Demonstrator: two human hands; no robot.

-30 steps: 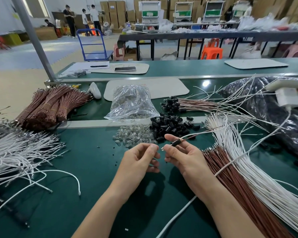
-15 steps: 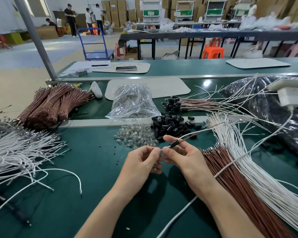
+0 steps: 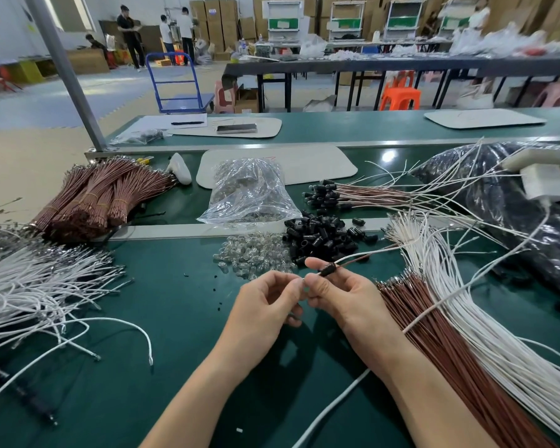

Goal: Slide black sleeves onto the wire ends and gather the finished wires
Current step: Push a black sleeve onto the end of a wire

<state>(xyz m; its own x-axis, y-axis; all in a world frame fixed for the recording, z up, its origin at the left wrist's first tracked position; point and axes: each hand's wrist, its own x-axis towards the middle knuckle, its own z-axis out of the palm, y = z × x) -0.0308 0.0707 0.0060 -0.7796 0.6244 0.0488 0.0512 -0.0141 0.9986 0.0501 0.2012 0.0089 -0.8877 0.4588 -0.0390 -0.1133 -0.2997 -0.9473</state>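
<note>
Above the green bench (image 3: 175, 318), the right hand (image 3: 340, 295) pinches a small black tubular sleeve (image 3: 328, 270) on the thin white-and-brown wire pair (image 3: 369, 253). The left hand (image 3: 272, 302) pinches its tip. Hold the wire straight and push the sleeve fully on.

A factory assembly hall: long green workbenches (image 3: 175, 318) heaped with brown wire bundles (image 3: 101, 195), stacked cardboard boxes (image 3: 220, 24), a blue trolley (image 3: 178, 98), plastic stools (image 3: 400, 95), workers (image 3: 130, 33) standing behind

I get bright, even overhead light, one white glare spot far back on the green desk (image 3: 175, 318), soft shadows near me. The top right corner is smeared; the pole (image 3: 65, 72) leans from lens bend
</note>
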